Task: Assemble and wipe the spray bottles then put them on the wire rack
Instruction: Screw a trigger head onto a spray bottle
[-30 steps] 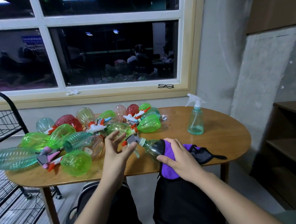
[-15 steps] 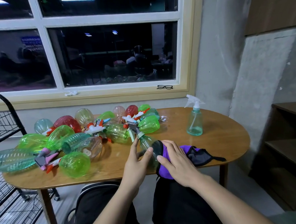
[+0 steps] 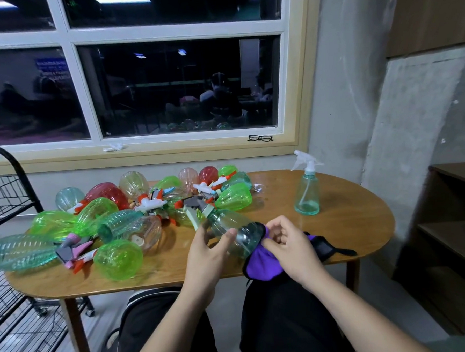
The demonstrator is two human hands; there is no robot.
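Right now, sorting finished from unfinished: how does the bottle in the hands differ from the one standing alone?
The held bottle lies tilted, gripped by the left hand, its base in the purple cloth the right hand pinches; the standing bottle is upright and untouched on the table. The held bottle's sprayer is grey, the standing bottle's white. Both are teal-tinted, see-through.

One wide-angle view, taken from the head of a seated person, faces forward and down across an oval wooden counter (image 3: pixel 349 223). The counter is close. Both forearms rise from the bottom edge, and the left hand (image 3: pixel 208 253) and right hand (image 3: pixel 288 243) meet over the counter's near rim. A window (image 3: pixel 178 87) lies beyond the counter, a wire rack (image 3: pixel 9 203) to its left and a wooden shelf (image 3: pixel 454 218) to its right.
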